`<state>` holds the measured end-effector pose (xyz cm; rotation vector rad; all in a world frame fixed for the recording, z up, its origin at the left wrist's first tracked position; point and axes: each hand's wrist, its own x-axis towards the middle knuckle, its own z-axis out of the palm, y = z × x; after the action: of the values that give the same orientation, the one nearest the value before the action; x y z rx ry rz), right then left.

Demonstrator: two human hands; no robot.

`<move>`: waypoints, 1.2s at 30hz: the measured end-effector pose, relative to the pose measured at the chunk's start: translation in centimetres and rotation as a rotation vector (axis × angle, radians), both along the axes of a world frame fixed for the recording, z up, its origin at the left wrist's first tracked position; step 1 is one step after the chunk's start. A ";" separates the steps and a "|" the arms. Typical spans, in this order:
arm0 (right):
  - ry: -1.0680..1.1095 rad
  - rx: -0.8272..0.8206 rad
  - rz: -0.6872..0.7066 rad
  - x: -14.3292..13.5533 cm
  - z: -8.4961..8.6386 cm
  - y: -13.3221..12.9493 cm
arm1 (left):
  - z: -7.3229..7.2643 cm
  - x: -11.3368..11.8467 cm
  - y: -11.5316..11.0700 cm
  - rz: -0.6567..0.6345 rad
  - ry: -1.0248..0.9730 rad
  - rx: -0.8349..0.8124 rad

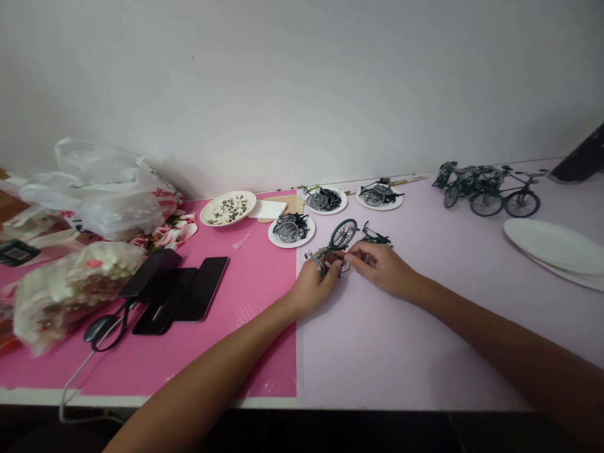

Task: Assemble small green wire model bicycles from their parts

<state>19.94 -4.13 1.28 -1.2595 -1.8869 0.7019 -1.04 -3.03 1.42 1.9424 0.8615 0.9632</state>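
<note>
My left hand [314,284] is closed around a dark green model bicycle [331,251], tilted with one spoked wheel pointing up and away. Close beside it, my right hand [380,265] pinches at the bicycle's near side. Its fingertips hide the exact small part between them. A thin dark curved piece shows just below the fingers. Behind my right hand, another dark green bicycle frame [376,234] lies on the table, partly covered by the hand. White plates hold grey spoked wheels [289,231] and black parts [331,199] a little farther back.
Several model bicycles [491,189] stand at the back right, near white plates [557,242] and a dark cylinder [580,157]. On the left are a bowl of small pieces [229,209], phones [202,289], a black device with a cable [150,274] and plastic bags [104,189]. A wall rises behind.
</note>
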 end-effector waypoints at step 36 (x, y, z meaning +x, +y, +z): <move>0.109 -0.048 -0.008 -0.4 -1.3 0.1 | -0.6 -0.1 0.7 -0.077 -0.127 -0.174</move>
<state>19.55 -3.99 -0.03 -1.2329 -1.7849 0.8001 -1.13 -2.33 0.84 1.7348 0.7666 0.9237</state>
